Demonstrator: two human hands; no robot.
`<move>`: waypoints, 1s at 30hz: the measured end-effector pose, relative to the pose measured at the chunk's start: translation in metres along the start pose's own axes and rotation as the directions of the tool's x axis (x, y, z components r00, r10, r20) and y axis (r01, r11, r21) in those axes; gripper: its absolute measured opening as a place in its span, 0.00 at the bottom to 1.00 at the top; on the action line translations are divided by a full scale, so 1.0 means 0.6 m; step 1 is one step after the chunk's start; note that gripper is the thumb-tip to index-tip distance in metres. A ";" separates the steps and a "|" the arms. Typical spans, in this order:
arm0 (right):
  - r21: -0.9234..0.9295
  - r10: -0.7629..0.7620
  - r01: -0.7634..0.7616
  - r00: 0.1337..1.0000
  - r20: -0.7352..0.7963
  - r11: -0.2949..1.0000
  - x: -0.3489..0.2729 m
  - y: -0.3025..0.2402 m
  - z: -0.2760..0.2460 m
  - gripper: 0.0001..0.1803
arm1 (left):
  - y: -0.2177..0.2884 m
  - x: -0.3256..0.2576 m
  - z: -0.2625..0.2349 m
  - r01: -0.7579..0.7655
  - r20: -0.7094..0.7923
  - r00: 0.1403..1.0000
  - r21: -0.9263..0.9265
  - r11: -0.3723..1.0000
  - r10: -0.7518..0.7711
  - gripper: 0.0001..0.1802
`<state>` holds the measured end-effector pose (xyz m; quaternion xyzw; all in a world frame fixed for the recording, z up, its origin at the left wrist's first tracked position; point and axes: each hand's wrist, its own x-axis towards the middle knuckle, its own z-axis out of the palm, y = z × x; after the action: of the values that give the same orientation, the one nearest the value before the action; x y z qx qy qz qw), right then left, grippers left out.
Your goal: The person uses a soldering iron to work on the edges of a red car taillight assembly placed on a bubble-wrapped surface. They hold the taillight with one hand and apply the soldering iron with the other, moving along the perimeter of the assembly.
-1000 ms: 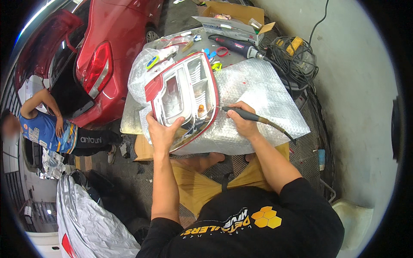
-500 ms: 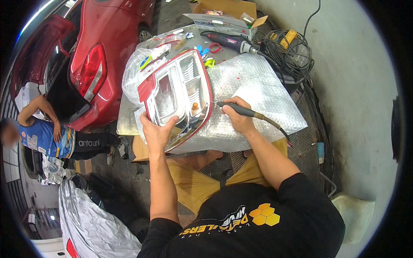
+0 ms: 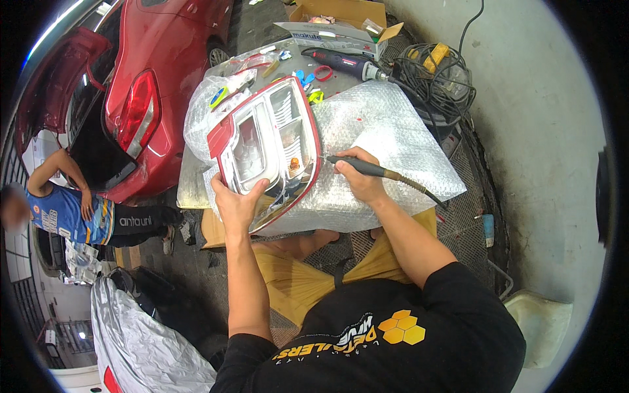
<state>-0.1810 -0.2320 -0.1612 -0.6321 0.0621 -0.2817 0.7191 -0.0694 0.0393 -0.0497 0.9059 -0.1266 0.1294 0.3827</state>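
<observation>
A car tail light housing (image 3: pixel 267 141) with a red rim and a chrome inside lies tilted on silvery bubble wrap (image 3: pixel 386 137). A small amber bulb (image 3: pixel 295 164) shows inside it. My left hand (image 3: pixel 237 204) grips the housing's near left edge, thumb on top. Held like a pen, a black rotary tool handpiece (image 3: pixel 357 165) is in my right hand (image 3: pixel 364 180). Its thin tip touches or nearly touches the right-hand red rim. A flexible shaft (image 3: pixel 414 185) trails from the handpiece toward the lower right.
Behind the wrap lie a purple power tool (image 3: pixel 344 63), a red tape ring (image 3: pixel 324 73) and an open cardboard box (image 3: pixel 341 29). Coiled black cables (image 3: pixel 436 82) sit beside the wall. Left stand a red car (image 3: pixel 157 72) and a person in a blue top (image 3: pixel 65 209).
The whole view has shifted very slightly. Both hands, the housing and the handpiece keep nearly the same places relative to each other.
</observation>
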 end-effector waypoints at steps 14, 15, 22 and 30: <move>-0.011 0.024 -0.024 1.000 0.016 1.000 0.000 -0.011 0.004 0.12 | 0.001 -0.002 -0.001 -0.015 -0.012 1.000 0.013 1.000 0.015 0.59; -0.022 0.035 -0.034 0.999 0.024 0.999 -0.001 -0.015 0.004 0.12 | 0.001 -0.002 -0.002 -0.011 -0.012 1.000 0.011 1.000 0.012 0.59; 0.009 0.029 -0.029 1.000 0.012 1.000 -0.003 -0.011 0.005 0.12 | 0.002 0.000 -0.002 -0.032 -0.010 0.999 0.029 0.999 0.032 0.59; -0.003 0.034 -0.034 0.999 0.014 0.999 -0.001 -0.002 0.002 0.13 | 0.009 -0.001 -0.001 -0.028 -0.015 0.999 0.034 0.999 0.029 0.60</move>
<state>-0.1815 -0.2309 -0.1599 -0.6339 0.0679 -0.2649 0.7235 -0.0718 0.0361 -0.0456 0.9094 -0.1344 0.1440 0.3664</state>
